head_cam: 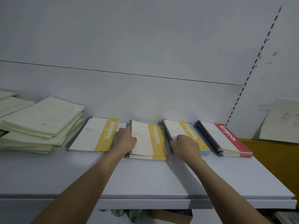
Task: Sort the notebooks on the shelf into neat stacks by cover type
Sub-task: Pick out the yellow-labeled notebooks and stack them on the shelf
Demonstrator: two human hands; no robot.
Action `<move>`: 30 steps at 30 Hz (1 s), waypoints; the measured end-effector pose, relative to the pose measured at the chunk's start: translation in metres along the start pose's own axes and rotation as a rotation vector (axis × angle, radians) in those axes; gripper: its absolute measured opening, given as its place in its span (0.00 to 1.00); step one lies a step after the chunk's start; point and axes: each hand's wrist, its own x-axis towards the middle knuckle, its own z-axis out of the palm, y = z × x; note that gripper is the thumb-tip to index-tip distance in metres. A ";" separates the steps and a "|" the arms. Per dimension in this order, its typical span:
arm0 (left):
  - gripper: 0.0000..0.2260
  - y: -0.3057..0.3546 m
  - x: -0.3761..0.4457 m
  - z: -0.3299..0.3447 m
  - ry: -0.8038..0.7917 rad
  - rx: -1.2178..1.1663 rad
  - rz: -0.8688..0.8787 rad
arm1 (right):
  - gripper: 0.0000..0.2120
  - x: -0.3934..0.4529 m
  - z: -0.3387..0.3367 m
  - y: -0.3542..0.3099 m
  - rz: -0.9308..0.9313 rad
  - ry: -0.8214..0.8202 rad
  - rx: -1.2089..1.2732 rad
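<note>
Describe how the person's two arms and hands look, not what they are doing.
Both forearms are bare up to the frame's lower edge, so no sleeve shows. The left hand and right hand are ungloved. No watch, bracelet or ring is visible on either one. Fingernails are too small and blurred to describe.

Shelf [145,180] front lies bare for passing; notebook stacks [148,139] crowd the back wall, narrow gaps between, cream pile [40,123] blocks left

I read "Notebook", printed upside down to me, on the coloured band of the red notebook [229,136] and the yellow-banded notebooks [110,135]. Finer print stayed illegible.
</note>
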 end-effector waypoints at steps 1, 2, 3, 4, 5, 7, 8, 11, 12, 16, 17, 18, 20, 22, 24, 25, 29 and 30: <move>0.23 0.000 -0.001 0.001 0.001 0.113 -0.005 | 0.14 0.001 0.000 0.002 0.002 0.012 -0.002; 0.27 0.002 -0.004 0.002 -0.029 0.188 -0.009 | 0.14 0.001 0.000 0.001 0.006 0.042 0.021; 0.29 0.003 -0.006 0.002 -0.076 0.222 -0.004 | 0.14 0.002 -0.002 -0.001 0.011 0.078 0.038; 0.29 0.005 -0.010 0.002 -0.123 0.228 0.002 | 0.14 0.001 -0.004 -0.006 0.007 0.119 0.047; 0.28 0.007 -0.015 0.003 -0.155 0.229 0.008 | 0.13 -0.001 -0.006 -0.013 -0.007 0.154 0.042; 0.24 0.005 -0.019 0.004 -0.167 0.231 0.023 | 0.14 -0.008 -0.008 -0.031 -0.075 0.210 0.000; 0.21 0.002 -0.020 0.003 -0.144 0.218 0.028 | 0.14 -0.015 -0.008 -0.043 -0.128 0.221 -0.016; 0.15 -0.005 -0.018 -0.005 -0.010 -0.061 -0.010 | 0.13 -0.038 -0.004 -0.079 -0.267 0.185 -0.040; 0.16 -0.004 -0.022 -0.011 0.029 -0.211 -0.047 | 0.12 -0.044 -0.001 -0.089 -0.305 0.166 -0.039; 0.11 -0.006 -0.029 -0.028 0.044 -0.639 -0.143 | 0.14 -0.050 0.015 -0.118 -0.405 0.018 0.101; 0.12 -0.007 -0.032 -0.032 0.019 -0.694 -0.157 | 0.17 -0.049 0.019 -0.121 -0.407 -0.050 0.210; 0.12 -0.008 -0.036 -0.035 -0.009 -0.710 -0.136 | 0.20 -0.048 0.022 -0.120 -0.397 -0.121 0.341; 0.13 -0.016 -0.040 -0.033 -0.074 -0.652 -0.016 | 0.19 -0.046 0.024 -0.110 -0.389 -0.122 0.462; 0.14 -0.024 -0.047 -0.025 -0.102 -0.506 0.086 | 0.17 -0.039 0.029 -0.090 -0.399 0.026 0.378; 0.23 -0.032 -0.052 -0.012 -0.074 -0.306 0.152 | 0.20 -0.034 0.034 -0.072 -0.353 0.051 0.256; 0.27 -0.035 -0.053 -0.004 -0.058 -0.209 0.184 | 0.21 -0.033 0.038 -0.065 -0.320 0.021 0.196; 0.34 -0.041 -0.059 0.008 -0.063 -0.038 0.237 | 0.16 -0.035 0.059 -0.054 -0.254 0.101 0.096; 0.35 -0.042 -0.060 0.008 -0.058 -0.017 0.233 | 0.14 -0.035 0.061 -0.052 -0.246 0.159 0.135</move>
